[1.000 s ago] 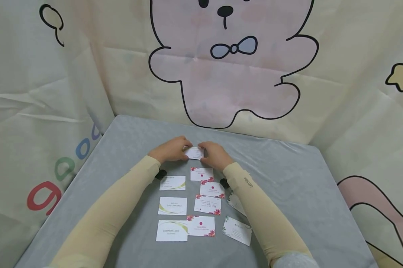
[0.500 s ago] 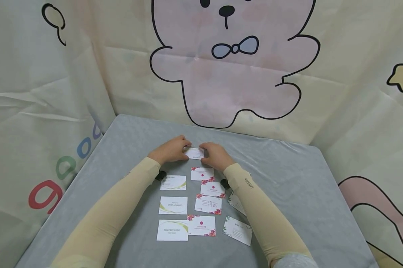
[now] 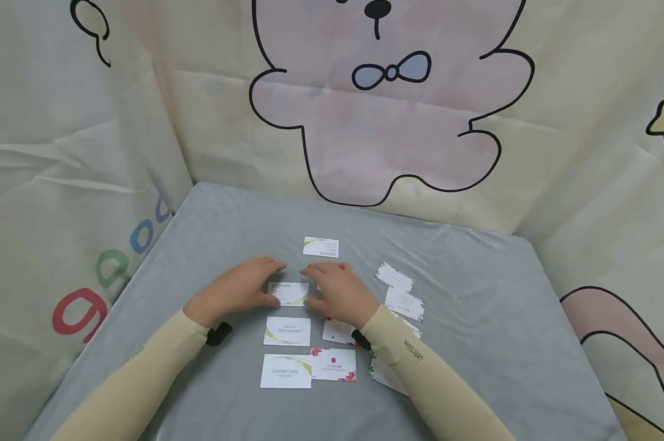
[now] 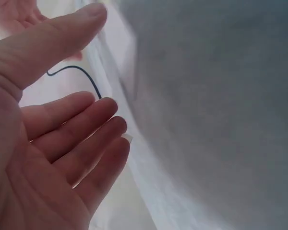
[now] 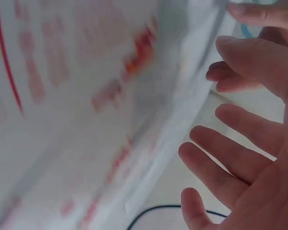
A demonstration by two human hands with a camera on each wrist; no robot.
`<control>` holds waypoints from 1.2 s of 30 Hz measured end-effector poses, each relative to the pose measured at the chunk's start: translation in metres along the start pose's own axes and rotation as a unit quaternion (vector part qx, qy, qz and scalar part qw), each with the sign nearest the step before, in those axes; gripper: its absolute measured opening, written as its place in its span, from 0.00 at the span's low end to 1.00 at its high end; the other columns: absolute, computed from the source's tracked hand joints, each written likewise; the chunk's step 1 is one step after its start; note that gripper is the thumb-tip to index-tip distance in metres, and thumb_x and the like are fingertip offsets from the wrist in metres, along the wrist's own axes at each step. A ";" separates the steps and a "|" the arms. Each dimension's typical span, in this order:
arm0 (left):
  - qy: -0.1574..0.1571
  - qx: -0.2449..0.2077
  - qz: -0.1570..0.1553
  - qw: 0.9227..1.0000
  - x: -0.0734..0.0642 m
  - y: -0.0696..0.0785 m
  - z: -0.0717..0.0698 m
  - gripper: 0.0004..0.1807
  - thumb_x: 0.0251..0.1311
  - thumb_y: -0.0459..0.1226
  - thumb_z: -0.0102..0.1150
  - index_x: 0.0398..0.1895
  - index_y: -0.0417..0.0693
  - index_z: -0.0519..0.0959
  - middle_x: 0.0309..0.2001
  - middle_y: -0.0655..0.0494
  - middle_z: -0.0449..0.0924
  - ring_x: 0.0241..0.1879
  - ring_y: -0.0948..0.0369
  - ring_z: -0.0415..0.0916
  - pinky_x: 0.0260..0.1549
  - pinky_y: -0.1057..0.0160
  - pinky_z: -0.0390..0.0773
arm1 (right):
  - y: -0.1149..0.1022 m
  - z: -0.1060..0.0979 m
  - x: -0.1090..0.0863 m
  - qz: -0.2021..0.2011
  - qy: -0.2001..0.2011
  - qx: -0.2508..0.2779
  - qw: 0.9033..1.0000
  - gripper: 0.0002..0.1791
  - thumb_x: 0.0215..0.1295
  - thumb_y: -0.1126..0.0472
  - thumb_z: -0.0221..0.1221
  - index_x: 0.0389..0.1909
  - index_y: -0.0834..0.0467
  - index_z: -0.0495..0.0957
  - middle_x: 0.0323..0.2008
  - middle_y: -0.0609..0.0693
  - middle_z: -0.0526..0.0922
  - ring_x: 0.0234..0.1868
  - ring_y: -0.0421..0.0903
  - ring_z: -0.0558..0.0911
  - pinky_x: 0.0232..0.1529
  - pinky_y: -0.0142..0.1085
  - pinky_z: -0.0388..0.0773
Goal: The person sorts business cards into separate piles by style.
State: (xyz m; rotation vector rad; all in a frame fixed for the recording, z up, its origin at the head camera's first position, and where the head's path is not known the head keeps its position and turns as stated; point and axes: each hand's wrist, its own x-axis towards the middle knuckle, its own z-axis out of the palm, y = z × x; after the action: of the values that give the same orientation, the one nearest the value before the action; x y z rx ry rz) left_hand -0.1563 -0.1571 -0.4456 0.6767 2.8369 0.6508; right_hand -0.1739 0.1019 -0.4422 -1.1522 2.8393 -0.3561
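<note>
My left hand [image 3: 238, 289] hovers at the left edge of a white business card [image 3: 289, 294] with a yellow-green curve, its fingers loosely extended. At the card's other side is my right hand [image 3: 340, 293], fingers spread and pointing toward the left hand. Both palms face each other across the card, and neither hand grips anything. Beyond them a similar yellow-curved card [image 3: 321, 247] lies flat at the head of the column. Red-flowered cards lie partly hidden under my right hand and wrist. In the right wrist view a red-flowered card [image 5: 53, 72] shows blurred and close.
Nearer me lie two more yellow-curved cards, one reading COMPANY LOGO [image 3: 285, 371], and a red-flowered card [image 3: 334, 365] touching it. Several green-leaf cards [image 3: 405, 304] lie to the right, some under my right sleeve. Grey cloth [image 3: 475, 343] covers the table; printed curtains stand behind.
Both hands have let go of the far card, which now lies flat. They have come back toward me, to either side of the yellow-curved card below it. The right-hand green-leaf cards are uncovered.
</note>
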 end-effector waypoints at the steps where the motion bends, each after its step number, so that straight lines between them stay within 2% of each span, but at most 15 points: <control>1: 0.001 0.001 0.004 1.000 -0.005 0.000 0.003 0.41 0.58 0.43 0.82 0.72 0.38 0.76 0.66 0.45 0.82 0.67 0.48 0.79 0.70 0.45 0.77 | -0.002 0.004 -0.001 0.000 -0.001 -0.007 1.000 0.34 0.68 0.48 0.74 0.72 0.52 0.78 0.69 0.52 0.83 0.72 0.51 0.80 0.71 0.56 0.71; 4: 0.008 -0.002 0.014 1.000 -0.015 -0.002 0.011 0.38 0.58 0.42 0.82 0.70 0.38 0.78 0.64 0.47 0.83 0.64 0.50 0.80 0.67 0.47 0.79 | -0.004 0.013 -0.003 0.008 -0.012 -0.010 1.000 0.33 0.67 0.47 0.74 0.71 0.52 0.79 0.68 0.50 0.84 0.71 0.50 0.80 0.71 0.55 0.70; 10: 0.023 0.003 0.025 0.999 -0.021 -0.004 0.018 0.33 0.58 0.40 0.81 0.66 0.38 0.81 0.59 0.48 0.86 0.59 0.52 0.83 0.63 0.48 0.82 | -0.007 0.023 -0.004 0.019 -0.038 -0.004 0.999 0.31 0.69 0.46 0.73 0.70 0.51 0.80 0.66 0.48 0.86 0.71 0.49 0.81 0.72 0.55 0.70; 16: 0.035 0.009 0.021 0.999 -0.024 -0.004 0.018 0.30 0.60 0.38 0.80 0.64 0.40 0.83 0.58 0.49 0.87 0.58 0.52 0.84 0.61 0.47 0.82 | -0.010 0.025 -0.002 0.023 -0.031 -0.010 0.999 0.29 0.70 0.48 0.73 0.69 0.51 0.81 0.64 0.48 0.86 0.69 0.46 0.82 0.70 0.55 0.73; 27: 0.039 -0.018 0.012 0.999 -0.024 -0.006 0.015 0.31 0.60 0.39 0.80 0.66 0.40 0.82 0.59 0.49 0.86 0.58 0.52 0.83 0.61 0.47 0.82 | -0.012 0.022 -0.002 0.018 -0.020 -0.006 1.000 0.29 0.71 0.50 0.72 0.69 0.52 0.80 0.63 0.48 0.86 0.67 0.46 0.82 0.68 0.54 0.75; 36: 0.044 0.010 0.015 0.999 -0.021 -0.005 0.011 0.28 0.60 0.37 0.80 0.63 0.40 0.84 0.57 0.49 0.88 0.57 0.51 0.85 0.60 0.47 0.83 | -0.010 0.021 0.000 0.008 -0.011 -0.015 1.000 0.27 0.71 0.51 0.72 0.68 0.52 0.81 0.62 0.48 0.86 0.66 0.45 0.82 0.67 0.53 0.75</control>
State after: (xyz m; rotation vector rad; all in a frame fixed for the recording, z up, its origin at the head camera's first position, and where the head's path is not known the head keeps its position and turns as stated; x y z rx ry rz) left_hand -0.1368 -0.1669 -0.4569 0.7111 2.9227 0.6734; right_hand -0.1640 0.0913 -0.4599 -1.1319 2.8424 -0.2980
